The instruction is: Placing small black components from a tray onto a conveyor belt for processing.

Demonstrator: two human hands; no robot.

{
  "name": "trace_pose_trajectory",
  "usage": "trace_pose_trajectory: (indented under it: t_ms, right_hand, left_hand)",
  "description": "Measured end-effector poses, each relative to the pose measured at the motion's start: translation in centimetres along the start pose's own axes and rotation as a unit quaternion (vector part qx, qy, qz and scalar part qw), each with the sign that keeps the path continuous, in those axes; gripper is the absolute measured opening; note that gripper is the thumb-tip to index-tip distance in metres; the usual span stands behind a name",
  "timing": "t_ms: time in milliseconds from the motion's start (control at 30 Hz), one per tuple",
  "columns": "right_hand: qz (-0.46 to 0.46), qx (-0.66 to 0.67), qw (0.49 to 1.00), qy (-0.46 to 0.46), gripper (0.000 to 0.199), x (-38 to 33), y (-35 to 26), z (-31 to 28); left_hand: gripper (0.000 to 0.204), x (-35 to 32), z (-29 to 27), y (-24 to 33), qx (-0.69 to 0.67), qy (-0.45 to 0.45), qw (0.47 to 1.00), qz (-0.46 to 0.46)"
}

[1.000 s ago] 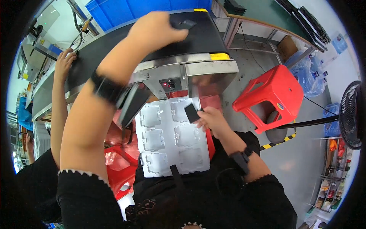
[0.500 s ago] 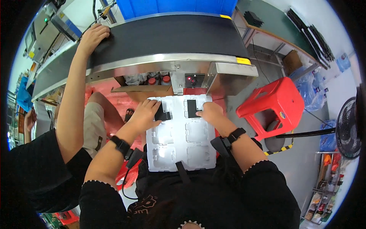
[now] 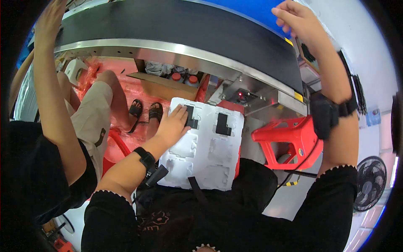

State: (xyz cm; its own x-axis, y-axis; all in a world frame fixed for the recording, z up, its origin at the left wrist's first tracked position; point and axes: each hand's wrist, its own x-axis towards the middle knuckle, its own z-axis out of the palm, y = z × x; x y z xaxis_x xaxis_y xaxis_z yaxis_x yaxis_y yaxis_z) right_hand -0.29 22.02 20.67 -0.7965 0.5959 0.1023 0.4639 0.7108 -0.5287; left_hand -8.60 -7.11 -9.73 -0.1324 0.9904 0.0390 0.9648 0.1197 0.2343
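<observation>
A white moulded plastic tray with several recesses rests on my lap. Flat black angular pieces sit in its two far recesses: a left piece and a right piece. My left hand lies on the tray's far left part, fingers stretched out and touching the left black piece's edge. Raised to the far right, my right hand hangs in front of a blue bin beyond the conveyor. Its fingers are loosely bent and apart, with nothing visible in them.
A black conveyor belt with a metal edge crosses ahead. Below it stands a cardboard box with red-capped bottles. A red stool and a black fan are at right. A co-worker's arm reaches to the belt at left.
My right hand has left the right black piece and risen far right toward the blue bin. My left hand stays on the tray. The view has turned, and the tray now looks tilted.
</observation>
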Motion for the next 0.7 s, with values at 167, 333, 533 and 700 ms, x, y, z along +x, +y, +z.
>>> trace_pose_trajectory:
  t_ms: [167, 333, 533, 700]
  right_hand:
    - [-0.110, -0.229, 0.965, 0.070, 0.035, 4.8, 2.3, 6.2]
    - [-0.134, 0.105, 0.979, -0.110, 0.029, -3.5, -3.9, 9.2]
    - [0.058, 0.166, 0.870, -0.461, 0.023, -20.6, 0.6, 11.7]
    - [0.305, 0.002, 0.915, -0.265, 0.052, -34.4, 8.6, 19.7]
  left_hand:
    - [0.040, -0.2, 0.0, -0.2, -0.050, 0.036, 0.998, -0.005]
    - [0.041, -2.0, -1.2, -0.6, -0.126, 0.070, 0.986, -0.087]
    - [0.042, -8.4, 2.7, -2.2, -0.353, 0.136, 0.891, -0.250]
    - [0.037, -12.2, -0.9, 2.8, -0.473, -0.060, 0.816, -0.327]
